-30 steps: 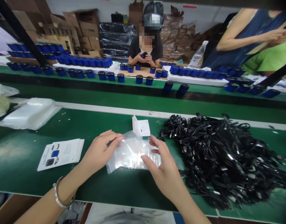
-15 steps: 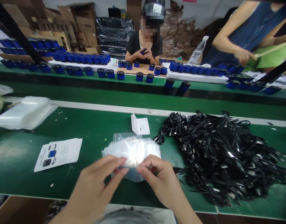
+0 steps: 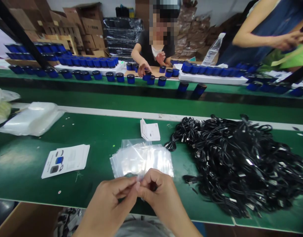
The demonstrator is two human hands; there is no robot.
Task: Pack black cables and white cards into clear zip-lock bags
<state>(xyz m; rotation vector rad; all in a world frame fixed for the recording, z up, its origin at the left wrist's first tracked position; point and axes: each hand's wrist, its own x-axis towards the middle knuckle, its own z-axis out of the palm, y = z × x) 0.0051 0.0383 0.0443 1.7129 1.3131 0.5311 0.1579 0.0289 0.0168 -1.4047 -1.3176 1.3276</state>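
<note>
My left hand [image 3: 114, 200] and my right hand [image 3: 157, 191] meet fingertip to fingertip near the front of the green table. Both pinch the edge of a clear plastic bag [image 3: 140, 178], most of which my fingers hide. Just beyond them, a fanned pile of clear plastic bags [image 3: 131, 159] lies flat. Behind that pile stands a folded white leaflet [image 3: 152, 131]. To the left rests a stack of printed leaflets [image 3: 66, 161], and a large heap of black USB cables [image 3: 235, 164] is on the right.
A bulky bundle of white plastic [image 3: 34, 118] lies at the far left. Across the table, rows of blue, black-topped containers [image 3: 87, 62] line a raised shelf. One co-worker's hand [image 3: 144, 68] touches a container there; another person [image 3: 265, 39] works at the right.
My hands have come together, closing the gap between them on the bag's edge. The co-worker opposite has reached a hand forward to the row of blue containers.
</note>
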